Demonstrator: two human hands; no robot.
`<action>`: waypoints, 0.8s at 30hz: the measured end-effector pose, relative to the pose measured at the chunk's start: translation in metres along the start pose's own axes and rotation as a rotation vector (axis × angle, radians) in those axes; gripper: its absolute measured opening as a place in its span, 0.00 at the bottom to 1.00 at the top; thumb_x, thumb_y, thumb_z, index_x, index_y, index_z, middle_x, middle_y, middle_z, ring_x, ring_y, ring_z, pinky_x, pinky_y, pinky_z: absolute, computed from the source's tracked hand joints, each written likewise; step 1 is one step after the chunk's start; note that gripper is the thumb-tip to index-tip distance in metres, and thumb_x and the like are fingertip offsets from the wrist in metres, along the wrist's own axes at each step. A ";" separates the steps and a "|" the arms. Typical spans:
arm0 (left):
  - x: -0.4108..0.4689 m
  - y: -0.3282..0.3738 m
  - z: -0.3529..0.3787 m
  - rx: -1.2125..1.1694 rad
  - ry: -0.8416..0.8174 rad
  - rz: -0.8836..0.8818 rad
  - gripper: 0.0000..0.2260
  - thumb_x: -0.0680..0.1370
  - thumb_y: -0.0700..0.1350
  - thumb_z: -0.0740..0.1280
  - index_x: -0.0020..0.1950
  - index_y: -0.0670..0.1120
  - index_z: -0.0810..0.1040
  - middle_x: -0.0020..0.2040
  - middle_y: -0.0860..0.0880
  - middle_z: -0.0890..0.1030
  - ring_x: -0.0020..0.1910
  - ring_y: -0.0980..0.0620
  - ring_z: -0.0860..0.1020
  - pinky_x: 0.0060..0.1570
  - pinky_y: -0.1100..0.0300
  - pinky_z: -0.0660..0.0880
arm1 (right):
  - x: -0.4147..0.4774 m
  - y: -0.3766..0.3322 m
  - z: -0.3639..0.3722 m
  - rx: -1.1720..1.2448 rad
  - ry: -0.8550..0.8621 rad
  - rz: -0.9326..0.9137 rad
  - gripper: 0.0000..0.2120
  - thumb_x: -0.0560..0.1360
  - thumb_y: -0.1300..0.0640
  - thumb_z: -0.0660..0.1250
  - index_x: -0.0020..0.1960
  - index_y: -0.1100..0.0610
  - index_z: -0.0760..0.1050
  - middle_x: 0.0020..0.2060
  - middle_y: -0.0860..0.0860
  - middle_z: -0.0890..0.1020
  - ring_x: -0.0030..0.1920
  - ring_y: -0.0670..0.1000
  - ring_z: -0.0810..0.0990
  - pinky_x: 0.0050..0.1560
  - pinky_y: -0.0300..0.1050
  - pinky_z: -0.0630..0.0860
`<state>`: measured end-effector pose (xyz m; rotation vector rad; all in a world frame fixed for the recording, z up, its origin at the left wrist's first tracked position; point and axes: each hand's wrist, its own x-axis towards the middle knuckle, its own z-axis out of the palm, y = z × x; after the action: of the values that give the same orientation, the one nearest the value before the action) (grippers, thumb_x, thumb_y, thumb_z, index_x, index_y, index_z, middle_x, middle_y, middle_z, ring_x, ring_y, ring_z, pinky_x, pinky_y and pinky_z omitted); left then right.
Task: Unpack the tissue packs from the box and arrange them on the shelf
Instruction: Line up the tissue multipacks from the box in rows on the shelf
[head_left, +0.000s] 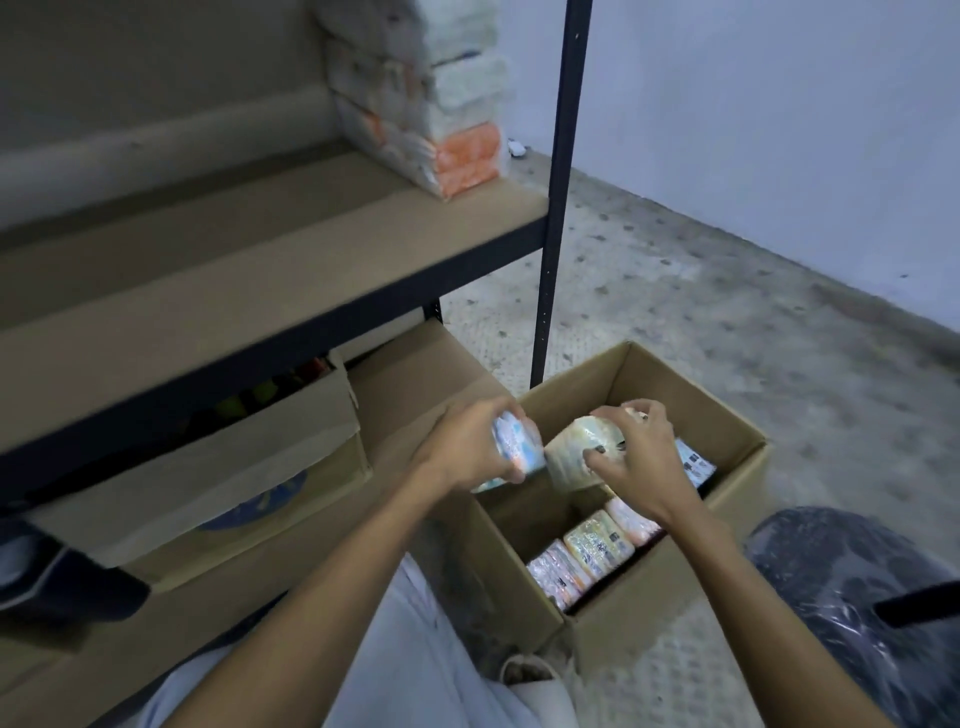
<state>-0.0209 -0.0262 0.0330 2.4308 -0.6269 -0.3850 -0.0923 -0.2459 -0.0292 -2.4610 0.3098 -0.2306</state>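
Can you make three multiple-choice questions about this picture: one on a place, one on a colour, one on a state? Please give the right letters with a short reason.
1. Where is the stack of tissue packs that is already put away?
A. on the shelf, at its right end
B. on the floor by the wall
C. on top of the open box

2. What colour shows on the end of the lowest pack in that stack?
A. green
B. orange
C. black

3. What are the hands doing?
A. both are empty
B. only one holds a pack
C. each holds a pack over the open box

Answers: 1 A, the stack stands on the shelf beside the dark post. 2 B, its end is orange. 3 C, the left hand grips a bluish pack and the right hand a yellowish pack above the box.
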 end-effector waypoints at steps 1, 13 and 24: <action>-0.008 0.005 -0.012 0.008 0.026 0.027 0.28 0.61 0.47 0.80 0.58 0.55 0.76 0.53 0.53 0.78 0.49 0.55 0.75 0.40 0.65 0.72 | -0.004 -0.008 -0.009 0.005 0.041 -0.017 0.23 0.68 0.54 0.72 0.63 0.50 0.74 0.62 0.56 0.65 0.65 0.57 0.65 0.67 0.52 0.65; -0.099 0.060 -0.110 -0.153 0.573 0.240 0.22 0.59 0.60 0.79 0.49 0.58 0.77 0.51 0.58 0.79 0.52 0.57 0.75 0.43 0.66 0.70 | -0.045 -0.114 -0.116 0.110 0.622 -0.275 0.28 0.64 0.41 0.68 0.57 0.57 0.71 0.59 0.56 0.65 0.59 0.52 0.68 0.55 0.37 0.73; -0.130 0.014 -0.179 -0.230 0.898 0.488 0.18 0.64 0.40 0.80 0.52 0.47 0.81 0.55 0.53 0.82 0.57 0.57 0.79 0.53 0.50 0.77 | -0.026 -0.182 -0.140 0.261 0.810 -0.486 0.24 0.65 0.51 0.78 0.53 0.61 0.73 0.56 0.63 0.69 0.58 0.46 0.66 0.53 0.23 0.64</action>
<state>-0.0633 0.1159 0.1973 1.8590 -0.6653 0.7517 -0.1209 -0.1796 0.1899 -2.0355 -0.0036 -1.3868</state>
